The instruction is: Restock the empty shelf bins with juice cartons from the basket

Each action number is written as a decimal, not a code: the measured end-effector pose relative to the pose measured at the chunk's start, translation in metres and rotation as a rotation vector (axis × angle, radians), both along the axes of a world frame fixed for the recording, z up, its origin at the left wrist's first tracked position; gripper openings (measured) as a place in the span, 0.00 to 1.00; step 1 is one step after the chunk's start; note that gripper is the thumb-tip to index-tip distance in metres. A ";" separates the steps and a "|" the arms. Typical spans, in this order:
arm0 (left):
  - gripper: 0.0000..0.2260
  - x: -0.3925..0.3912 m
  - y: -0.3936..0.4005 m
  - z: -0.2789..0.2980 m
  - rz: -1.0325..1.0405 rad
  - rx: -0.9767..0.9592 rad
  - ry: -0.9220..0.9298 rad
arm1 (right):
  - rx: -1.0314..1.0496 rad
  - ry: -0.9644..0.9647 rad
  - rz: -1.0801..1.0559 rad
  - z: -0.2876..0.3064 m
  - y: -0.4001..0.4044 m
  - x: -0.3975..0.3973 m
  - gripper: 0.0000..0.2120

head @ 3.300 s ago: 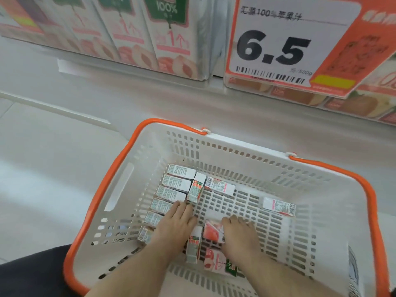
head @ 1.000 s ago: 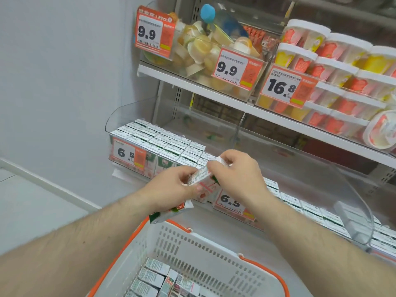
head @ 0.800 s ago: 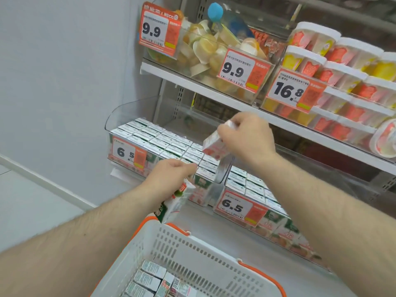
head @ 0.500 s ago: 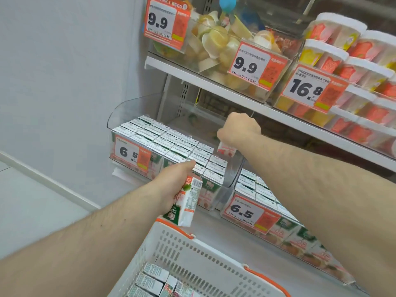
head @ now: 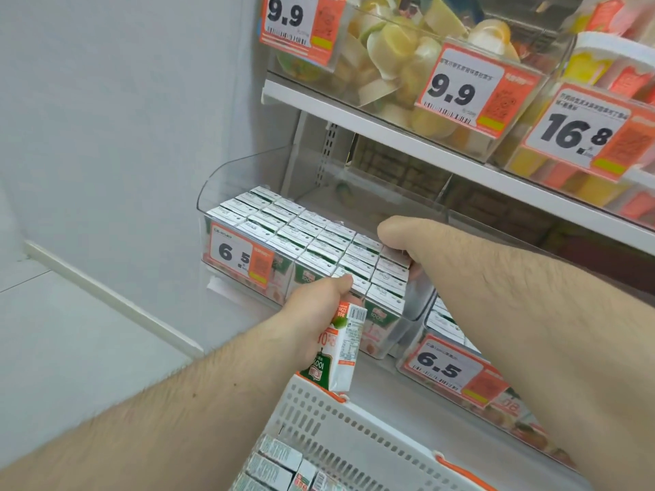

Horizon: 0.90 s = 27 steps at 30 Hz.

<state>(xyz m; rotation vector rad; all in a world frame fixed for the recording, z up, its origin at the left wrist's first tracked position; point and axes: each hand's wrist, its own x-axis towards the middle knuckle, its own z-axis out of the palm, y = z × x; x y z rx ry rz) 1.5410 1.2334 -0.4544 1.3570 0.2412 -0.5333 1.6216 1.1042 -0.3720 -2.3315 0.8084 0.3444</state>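
**Hands at the juice bin**

At two o'clock in the head view, the right hand (head: 400, 239) reaches into the clear plastic shelf bin (head: 414, 299), fingers hidden, grip unclear. At six o'clock, the left hand (head: 315, 313) clasps a white-and-green juice carton (head: 342, 352) above the white slotted orange-handled basket (head: 354, 437), which holds more cartons (head: 276, 462).

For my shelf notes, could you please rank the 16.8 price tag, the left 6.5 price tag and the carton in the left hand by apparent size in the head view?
1. 16.8 price tag
2. Carton and left 6.5 price tag: look alike; the carton is nearer, so unranked.
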 end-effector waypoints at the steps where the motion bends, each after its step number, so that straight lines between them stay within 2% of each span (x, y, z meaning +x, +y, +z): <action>1: 0.17 0.001 0.000 -0.001 0.001 0.001 -0.001 | 0.040 -0.045 -0.045 -0.003 -0.006 -0.001 0.16; 7: 0.17 -0.003 -0.002 -0.001 0.013 -0.008 0.002 | -0.025 0.020 0.049 0.006 -0.004 -0.003 0.23; 10: 0.16 -0.010 0.000 0.003 0.011 -0.053 0.044 | -0.272 -0.041 0.305 0.022 0.005 -0.015 0.24; 13: 0.14 -0.016 -0.002 0.006 0.028 -0.167 0.123 | -0.451 -0.365 0.410 0.037 0.010 -0.039 0.16; 15: 0.14 -0.020 -0.006 0.007 0.054 -0.243 0.159 | -0.478 -0.646 0.439 0.035 0.005 -0.070 0.12; 17: 0.14 -0.029 -0.011 0.012 0.056 -0.341 0.214 | -0.320 -0.831 0.454 0.023 -0.005 -0.111 0.09; 19: 0.16 -0.039 -0.019 0.018 0.065 -0.482 0.252 | -0.149 -0.894 0.424 0.006 -0.018 -0.150 0.09; 23: 0.20 -0.055 -0.035 0.025 0.107 -0.671 0.276 | 0.194 -0.817 0.176 -0.040 -0.047 -0.193 0.09; 27: 0.24 -0.070 -0.053 0.029 0.108 -0.729 0.273 | 0.638 -0.596 0.009 -0.059 -0.053 -0.219 0.07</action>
